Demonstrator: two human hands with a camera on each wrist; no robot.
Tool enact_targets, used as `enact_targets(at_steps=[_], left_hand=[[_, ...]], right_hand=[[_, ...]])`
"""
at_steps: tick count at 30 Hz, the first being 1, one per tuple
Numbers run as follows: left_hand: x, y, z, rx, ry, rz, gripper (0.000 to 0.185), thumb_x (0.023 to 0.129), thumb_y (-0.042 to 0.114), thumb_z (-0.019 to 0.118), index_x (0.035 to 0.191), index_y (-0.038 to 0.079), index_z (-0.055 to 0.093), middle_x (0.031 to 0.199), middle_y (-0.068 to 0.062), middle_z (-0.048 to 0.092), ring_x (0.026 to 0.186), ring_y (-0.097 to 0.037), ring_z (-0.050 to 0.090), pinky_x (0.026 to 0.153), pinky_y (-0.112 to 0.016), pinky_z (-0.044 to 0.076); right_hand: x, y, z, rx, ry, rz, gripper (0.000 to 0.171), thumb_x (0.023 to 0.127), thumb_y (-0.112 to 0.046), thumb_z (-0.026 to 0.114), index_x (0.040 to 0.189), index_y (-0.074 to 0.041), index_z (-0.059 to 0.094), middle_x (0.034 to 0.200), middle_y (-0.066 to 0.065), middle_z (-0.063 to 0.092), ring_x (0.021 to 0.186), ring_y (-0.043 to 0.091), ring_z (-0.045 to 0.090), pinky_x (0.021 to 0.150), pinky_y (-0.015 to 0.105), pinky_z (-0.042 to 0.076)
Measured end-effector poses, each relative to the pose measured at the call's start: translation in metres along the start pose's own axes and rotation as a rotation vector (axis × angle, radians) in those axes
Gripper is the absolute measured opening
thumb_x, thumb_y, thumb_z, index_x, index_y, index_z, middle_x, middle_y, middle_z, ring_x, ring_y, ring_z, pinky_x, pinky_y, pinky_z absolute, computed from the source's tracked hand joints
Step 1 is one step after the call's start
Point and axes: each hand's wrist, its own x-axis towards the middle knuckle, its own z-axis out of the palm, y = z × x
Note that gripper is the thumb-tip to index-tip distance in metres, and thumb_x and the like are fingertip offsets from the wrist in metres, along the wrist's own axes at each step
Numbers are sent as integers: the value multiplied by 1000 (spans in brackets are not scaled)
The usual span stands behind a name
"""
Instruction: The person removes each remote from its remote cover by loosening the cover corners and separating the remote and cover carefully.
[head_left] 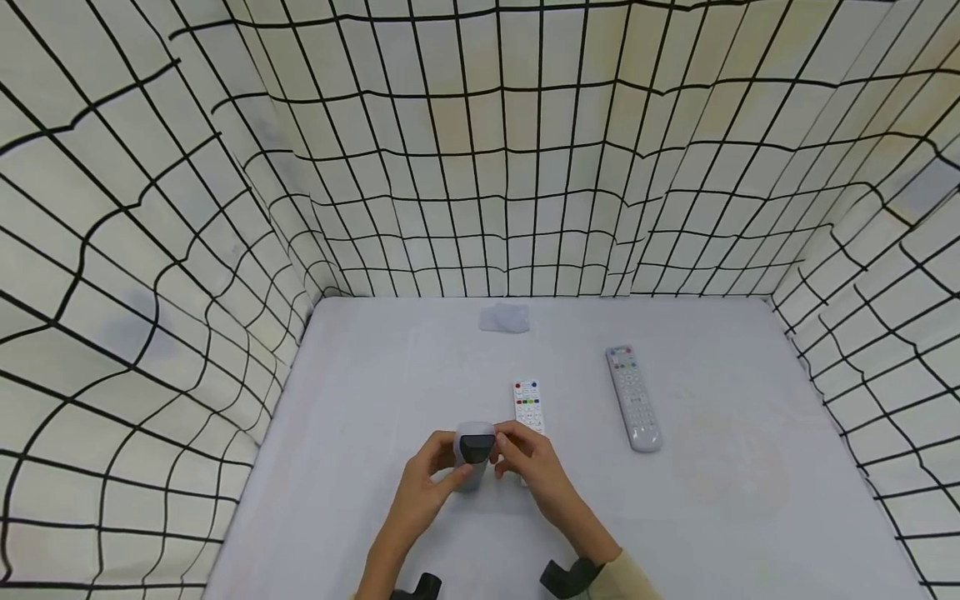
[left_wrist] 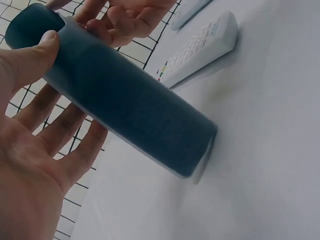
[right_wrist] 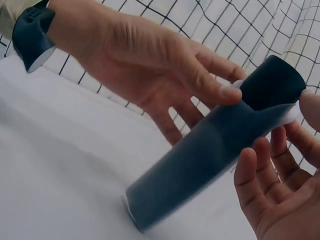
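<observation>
A dark remote control (head_left: 477, 448) stands up from the table in a pale translucent sleeve (left_wrist: 135, 107), its dark top end (right_wrist: 272, 82) bare above the sleeve's opening. My left hand (head_left: 420, 492) grips it from the left, thumb on the near face at the upper end and fingers behind. From the other side my right hand (head_left: 536, 467) pinches the sleeve's loose upper edge between thumb and forefinger; its other fingers curl without holding anything. The sleeve's lower end is down at the table. No buttons show on the face turned to the wrist cameras.
Just behind my right hand lies a white remote control (head_left: 528, 400), partly hidden by it. A larger grey remote control (head_left: 633, 400) lies further right. Near the back edge is a flat translucent piece (head_left: 505, 317). Black-gridded white curtains (head_left: 480, 183) enclose the white table (head_left: 360, 400).
</observation>
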Motion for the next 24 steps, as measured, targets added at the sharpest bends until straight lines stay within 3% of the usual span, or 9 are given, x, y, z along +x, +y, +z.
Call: enact_targets(at_steps=[4, 8, 12, 17, 20, 24], left_hand=[[-1, -4, -6, -31, 49, 22, 42, 90, 5, 80, 124, 23, 64, 125, 3, 71, 114, -7, 69, 101, -29, 56], [0, -4, -15, -56, 56, 27, 41, 89, 8, 81, 125, 19, 64, 128, 0, 69, 119, -5, 65, 105, -27, 54], [0, -5, -25, -85, -4, 8, 40, 93, 12, 79, 129, 17, 63, 132, -3, 67, 125, -3, 62, 109, -29, 52], [2, -5, -34, -208, -64, -52, 26, 108, 18, 56, 131, 11, 63, 132, -5, 66, 126, -7, 62, 108, -26, 50], [5, -6, -34, -257, -24, -93, 29, 112, 26, 48, 123, 6, 66, 122, -3, 69, 120, -11, 66, 105, -25, 51], [11, -5, -30, -296, 66, -172, 32, 110, 31, 53, 111, 2, 66, 111, 0, 70, 114, -13, 67, 101, -27, 54]], right_hand=[[10, -2, 9, 4, -20, -19, 32, 106, -28, 62, 126, -4, 64, 100, -2, 64, 94, 15, 61, 77, 27, 57], [18, -3, 16, -4, -27, -34, 31, 106, -27, 63, 124, -2, 66, 99, -3, 64, 92, 14, 61, 76, 26, 56], [22, -3, 21, 8, -17, -21, 30, 104, -26, 66, 121, -1, 67, 96, -3, 65, 88, 13, 61, 74, 26, 55], [24, -4, 24, 2, 3, -10, 31, 103, -27, 68, 120, -2, 68, 96, -3, 65, 86, 14, 60, 74, 26, 55], [26, -3, 26, -22, 1, -26, 29, 103, -27, 68, 121, -4, 69, 96, -3, 65, 84, 13, 60, 74, 26, 54], [29, -2, 29, -71, 3, -55, 25, 103, -26, 68, 119, -8, 70, 92, 2, 63, 79, 13, 59, 75, 28, 53]])
